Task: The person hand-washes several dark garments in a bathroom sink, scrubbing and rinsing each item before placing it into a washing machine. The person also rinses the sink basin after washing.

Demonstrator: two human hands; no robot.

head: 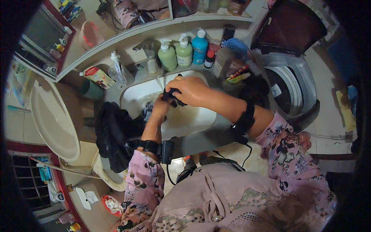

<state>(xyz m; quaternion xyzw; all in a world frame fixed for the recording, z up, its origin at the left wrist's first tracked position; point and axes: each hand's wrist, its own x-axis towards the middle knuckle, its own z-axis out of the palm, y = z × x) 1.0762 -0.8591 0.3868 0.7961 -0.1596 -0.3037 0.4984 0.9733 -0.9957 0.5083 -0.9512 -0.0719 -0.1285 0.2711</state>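
Observation:
Over the white sink basin (197, 119), my left hand (162, 105) and my right hand (188, 88) both grip a bunched dark cloth (173, 96). The faucet (152, 65) stands behind the basin, and a thin stream of water falls close to the cloth. Part of the cloth is hidden by my fingers. Murky water lies in the basin, with a dark patterned cloth (147, 110) behind my left wrist. A large black garment (113, 136) hangs over the counter's left edge.
Green pump bottles (167, 58), a blue bottle (200, 47) and a small red-capped bottle (209, 59) line the back. At left are a carton (97, 76), a plastic cup (120, 75) and a large beige basin (55, 119). An open-lidded washing machine (307, 84) stands at right.

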